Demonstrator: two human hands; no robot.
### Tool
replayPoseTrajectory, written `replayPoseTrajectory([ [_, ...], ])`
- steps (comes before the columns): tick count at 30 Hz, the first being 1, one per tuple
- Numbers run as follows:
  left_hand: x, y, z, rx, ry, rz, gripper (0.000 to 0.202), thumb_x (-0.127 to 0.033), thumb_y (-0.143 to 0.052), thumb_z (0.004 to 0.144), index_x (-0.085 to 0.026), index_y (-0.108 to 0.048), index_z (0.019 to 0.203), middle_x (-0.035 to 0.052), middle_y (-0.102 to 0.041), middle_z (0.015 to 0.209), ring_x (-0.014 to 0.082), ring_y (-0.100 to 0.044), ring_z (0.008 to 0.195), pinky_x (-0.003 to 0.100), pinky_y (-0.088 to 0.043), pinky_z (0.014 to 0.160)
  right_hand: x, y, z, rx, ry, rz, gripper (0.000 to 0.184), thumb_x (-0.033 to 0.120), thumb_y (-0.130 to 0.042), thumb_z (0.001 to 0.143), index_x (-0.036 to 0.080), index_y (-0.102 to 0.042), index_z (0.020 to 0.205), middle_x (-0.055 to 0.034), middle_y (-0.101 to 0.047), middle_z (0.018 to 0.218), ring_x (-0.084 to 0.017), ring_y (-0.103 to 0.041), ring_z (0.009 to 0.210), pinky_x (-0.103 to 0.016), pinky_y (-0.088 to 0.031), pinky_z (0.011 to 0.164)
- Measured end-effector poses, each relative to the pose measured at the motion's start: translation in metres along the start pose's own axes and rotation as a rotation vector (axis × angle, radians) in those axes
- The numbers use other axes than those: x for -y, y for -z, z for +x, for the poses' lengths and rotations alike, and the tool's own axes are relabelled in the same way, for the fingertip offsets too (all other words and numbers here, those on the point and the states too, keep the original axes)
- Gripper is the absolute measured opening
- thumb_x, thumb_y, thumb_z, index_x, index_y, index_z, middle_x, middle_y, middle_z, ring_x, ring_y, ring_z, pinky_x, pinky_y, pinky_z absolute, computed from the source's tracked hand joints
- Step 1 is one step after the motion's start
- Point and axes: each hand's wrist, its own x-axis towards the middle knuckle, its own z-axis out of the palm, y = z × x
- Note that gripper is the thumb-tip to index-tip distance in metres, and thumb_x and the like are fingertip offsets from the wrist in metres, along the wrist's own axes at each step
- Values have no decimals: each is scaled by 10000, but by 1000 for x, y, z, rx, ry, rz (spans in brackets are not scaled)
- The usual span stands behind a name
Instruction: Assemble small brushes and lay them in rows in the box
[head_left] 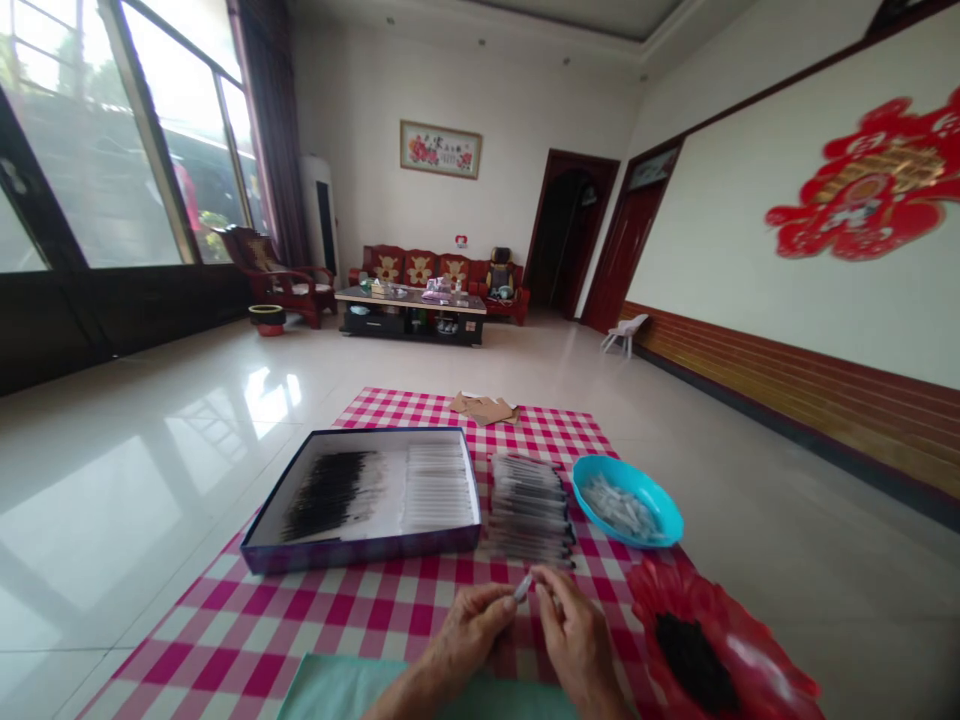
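My left hand (469, 630) and my right hand (574, 630) meet low in the head view, over a pink and white checked cloth (360, 610). Both pinch a small clear tube-like piece (523, 587) between their fingertips. Just beyond them lies a stack of slim pen-like sticks (529, 505). A shallow purple-edged box (367, 495) to the left holds rows of dark and pale sticks. A blue bowl (630, 500) with small clear pieces sits to the right.
A red flower-shaped dish (750, 650) with dark bits lies at the lower right. Cardboard scraps (486, 408) rest at the cloth's far edge. A green mat (337, 690) lies under my wrists. Shiny tiled floor surrounds the cloth; a sofa and coffee table (411, 312) stand far back.
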Motion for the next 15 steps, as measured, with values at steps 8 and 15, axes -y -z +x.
replayPoseTrajectory([
  [8,-95,76,42,-309,-313,1164,258,-216,-443,868,-202,-641,1034,42,-620,921,149,-570,829,253,-418,763,-17,-14,-20,43,75,3,221,232,-459,872,205,-649,982,-73,-723,907,-206,-697,828,-271,-574,728],
  [15,-91,133,110,-394,-118,1486,232,-152,-485,819,-171,-658,973,75,-628,951,186,-590,899,281,-438,804,-21,-15,-18,41,89,29,220,187,-450,859,211,-631,981,-62,-721,870,-190,-700,794,-241,-575,681],
])
